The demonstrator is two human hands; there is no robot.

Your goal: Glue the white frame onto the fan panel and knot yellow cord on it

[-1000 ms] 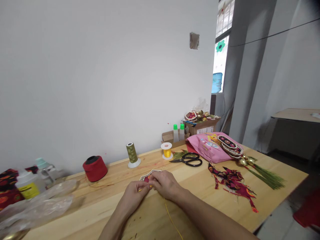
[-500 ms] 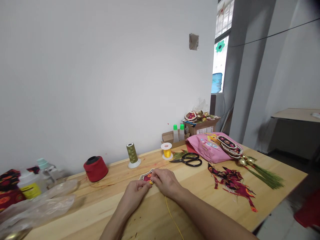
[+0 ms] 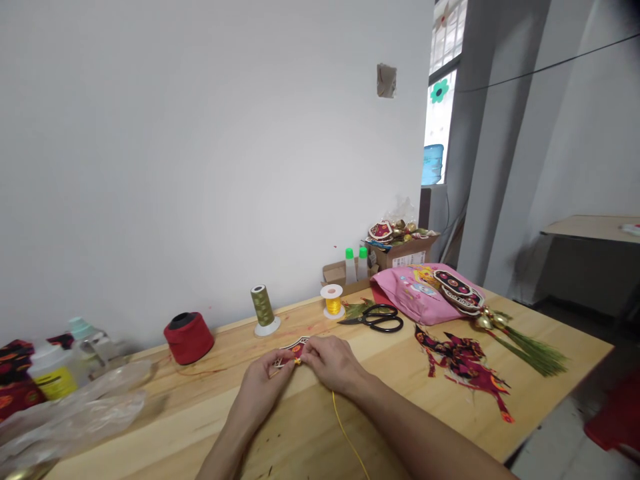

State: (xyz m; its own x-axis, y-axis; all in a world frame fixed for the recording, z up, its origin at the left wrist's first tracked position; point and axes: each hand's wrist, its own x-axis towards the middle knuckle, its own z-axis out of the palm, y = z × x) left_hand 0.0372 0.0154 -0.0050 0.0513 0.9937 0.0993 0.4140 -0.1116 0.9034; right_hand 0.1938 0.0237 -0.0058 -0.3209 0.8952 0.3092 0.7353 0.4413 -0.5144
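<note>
Both my hands meet over the wooden table (image 3: 300, 440) near its middle. My left hand (image 3: 263, 385) and my right hand (image 3: 331, 363) are closed in pinches on a small yellow knot of cord (image 3: 298, 361) between their fingertips. A yellow cord (image 3: 345, 433) trails from the knot back toward me under my right forearm. Just beyond the fingers lies a small red shield-shaped embroidered patch (image 3: 292, 349), partly hidden by them.
Along the wall stand a red thread cone (image 3: 189, 337), an olive spool (image 3: 263, 310) and a yellow spool (image 3: 333, 301). Black scissors (image 3: 377, 320), a pink cloth (image 3: 423, 293), red fabric cutouts (image 3: 463, 363), a green tassel ornament (image 3: 520, 343), glue bottles and a plastic bag (image 3: 75, 413) lie around.
My hands have shifted slightly away from me, toward the red patch, still pinched together. The yellow knot now shows between the fingertips.
</note>
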